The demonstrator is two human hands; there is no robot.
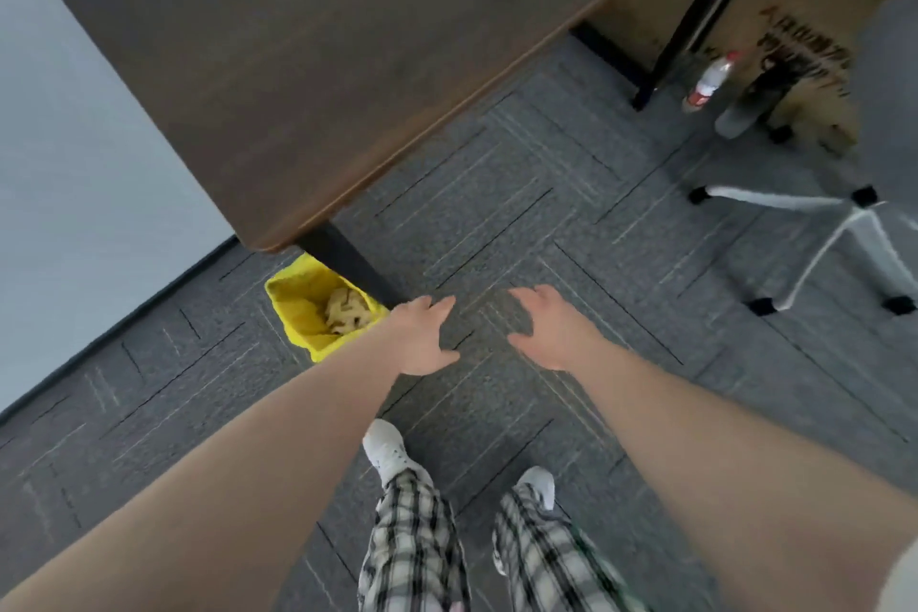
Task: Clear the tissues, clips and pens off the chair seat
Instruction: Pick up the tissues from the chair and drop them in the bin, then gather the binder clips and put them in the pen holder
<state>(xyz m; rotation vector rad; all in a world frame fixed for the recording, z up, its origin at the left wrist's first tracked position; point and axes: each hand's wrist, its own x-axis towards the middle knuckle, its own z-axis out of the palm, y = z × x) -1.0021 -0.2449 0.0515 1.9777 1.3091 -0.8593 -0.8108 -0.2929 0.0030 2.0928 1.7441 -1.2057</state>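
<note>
Head view: bare left hand (422, 338) and bare right hand (554, 333) both spread loose, holding nothing, over grey carpet; chair seat's out of frame, only the white swivel chair base (844, 234) shows off right, so right hand's nearer; tissues, clips, pens unseen.

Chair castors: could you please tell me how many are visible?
5 castors on the chair base at right, and one farther back. The frame edge may hide others.

Matt wood desk (298, 55), rough carpet (521, 214)
</note>
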